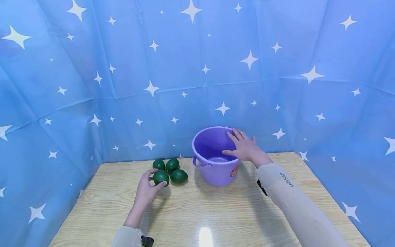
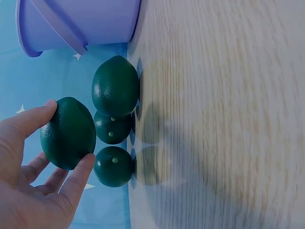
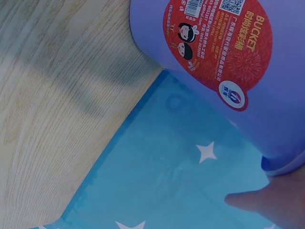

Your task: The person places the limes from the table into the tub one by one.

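Note:
My left hand (image 1: 147,188) holds a dark green lime (image 1: 161,177) between thumb and fingertips. In the left wrist view this lime (image 2: 69,133) is off the table, with the thumb at one end and fingers at the other. Three more limes lie just behind it: one at the right (image 1: 179,176), one at the back (image 1: 172,165) and one at the left (image 1: 158,164). A purple bucket (image 1: 216,175) stands upright to their right. Over its right rim lies my right hand (image 1: 247,148), fingers spread and fairly straight. Only part of that hand shows in the right wrist view.
The bucket's handle (image 1: 202,166) hangs down its left side, and a red label (image 3: 224,43) is on its outer wall. Behind the wooden table (image 1: 185,216) hangs a blue cloth (image 1: 185,113) with white stars, which also covers both sides.

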Motion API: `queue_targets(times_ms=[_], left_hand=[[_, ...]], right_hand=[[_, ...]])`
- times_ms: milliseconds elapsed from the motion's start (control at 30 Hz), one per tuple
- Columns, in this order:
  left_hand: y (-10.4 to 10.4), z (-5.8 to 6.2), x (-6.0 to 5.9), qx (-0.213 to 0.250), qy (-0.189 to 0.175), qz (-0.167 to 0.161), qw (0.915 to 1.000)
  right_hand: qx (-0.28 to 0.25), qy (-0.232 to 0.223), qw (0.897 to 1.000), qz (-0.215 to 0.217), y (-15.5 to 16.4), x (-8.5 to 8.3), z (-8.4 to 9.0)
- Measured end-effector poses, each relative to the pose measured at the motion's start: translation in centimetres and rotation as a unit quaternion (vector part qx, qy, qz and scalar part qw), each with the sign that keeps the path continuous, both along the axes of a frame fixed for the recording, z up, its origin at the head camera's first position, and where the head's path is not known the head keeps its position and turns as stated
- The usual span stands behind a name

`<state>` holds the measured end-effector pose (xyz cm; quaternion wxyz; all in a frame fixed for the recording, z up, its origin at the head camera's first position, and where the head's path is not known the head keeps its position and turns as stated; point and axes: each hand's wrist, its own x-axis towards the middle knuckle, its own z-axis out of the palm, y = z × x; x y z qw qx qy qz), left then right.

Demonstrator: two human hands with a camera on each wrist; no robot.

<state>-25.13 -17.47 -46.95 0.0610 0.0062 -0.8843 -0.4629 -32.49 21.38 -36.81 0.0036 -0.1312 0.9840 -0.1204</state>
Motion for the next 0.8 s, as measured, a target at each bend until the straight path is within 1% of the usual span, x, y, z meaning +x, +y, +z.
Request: queue_targets(times_ms=[800], left_hand=[[0.15,0.10,0.03,0.011,0.007,-0.002,0.9999]], right_hand=[[-0.005,0.000,1.000,0.000,-0.08,0.20,0.19]])
